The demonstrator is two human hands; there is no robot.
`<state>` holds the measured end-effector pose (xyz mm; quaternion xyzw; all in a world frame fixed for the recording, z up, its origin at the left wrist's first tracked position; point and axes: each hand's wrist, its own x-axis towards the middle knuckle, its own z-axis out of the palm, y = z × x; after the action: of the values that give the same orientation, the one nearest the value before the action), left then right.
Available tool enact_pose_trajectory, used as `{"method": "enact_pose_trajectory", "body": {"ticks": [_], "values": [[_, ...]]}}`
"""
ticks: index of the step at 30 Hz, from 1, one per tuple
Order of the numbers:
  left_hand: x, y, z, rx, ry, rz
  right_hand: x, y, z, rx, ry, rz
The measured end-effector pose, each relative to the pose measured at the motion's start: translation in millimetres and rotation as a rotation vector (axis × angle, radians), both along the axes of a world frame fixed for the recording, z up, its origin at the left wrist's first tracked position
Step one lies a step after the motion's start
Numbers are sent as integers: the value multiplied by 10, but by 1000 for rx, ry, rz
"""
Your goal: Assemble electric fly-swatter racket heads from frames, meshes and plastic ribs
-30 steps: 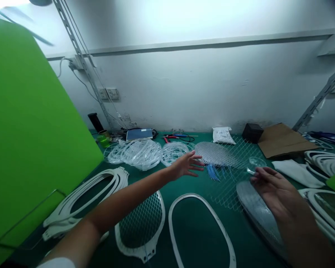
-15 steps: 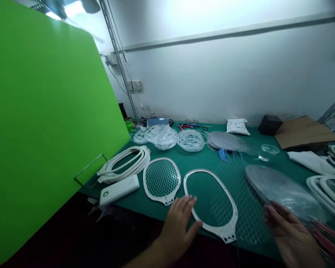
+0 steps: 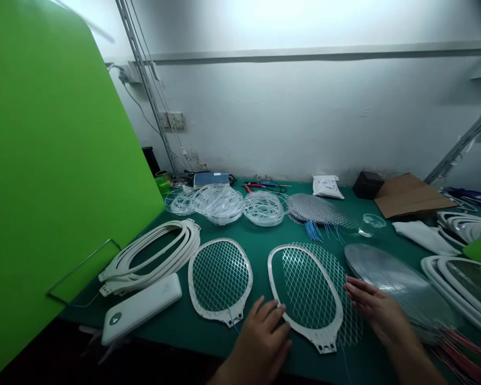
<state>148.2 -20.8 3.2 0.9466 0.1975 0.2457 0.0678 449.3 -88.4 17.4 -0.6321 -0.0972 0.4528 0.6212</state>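
Note:
An oval white frame [image 3: 339, 315] with a short holed neck lies on the green table. A loose clear mesh sheet [image 3: 350, 326] lies across it, offset to the right and overhanging the right rim. My left hand [image 3: 264, 337] rests at the frame's lower left rim, fingers extended and touching it. My right hand [image 3: 380, 313] is at the mesh's right edge, fingertips pinched together on it. A second white frame [image 3: 192, 289], with mesh inside its opening and a thin blue strand at its neck, lies left of my left hand.
White oval frames [image 3: 156, 278] and a white power bank [image 3: 142, 307] lie left. Clear coils [image 3: 263, 208], a mesh stack [image 3: 312, 208] with blue strands and a clear cup [image 3: 372, 224] stand behind. At right are another mesh stack [image 3: 396, 278] with red strands and white frames [image 3: 444, 272].
My right hand has moved left with the mesh sheet, which now covers more of the oval frame. My left hand stays at the rim. The view has turned slightly right.

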Motion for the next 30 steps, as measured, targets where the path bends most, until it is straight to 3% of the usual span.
{"method": "enact_pose_trajectory", "body": {"ticks": [4, 7, 12, 17, 24, 30], "values": [[14, -143, -327, 165, -220, -28, -13, 313, 57, -96, -62, 80], [36, -160, -425, 207, -195, -3, -21, 443, 45, -126, -82, 106], [30, -136, -407, 229, -78, -24, -27, 511, 21, -153, -125, 146], [32, -134, -400, 201, -107, -59, -42, 501, -19, -174, -183, 185], [-3, -151, -378, 120, -30, -78, -79, 598, -59, -204, -416, 217], [-60, -153, -210, 9, 74, -104, -114, 676, -128, -243, -606, 210]]}}
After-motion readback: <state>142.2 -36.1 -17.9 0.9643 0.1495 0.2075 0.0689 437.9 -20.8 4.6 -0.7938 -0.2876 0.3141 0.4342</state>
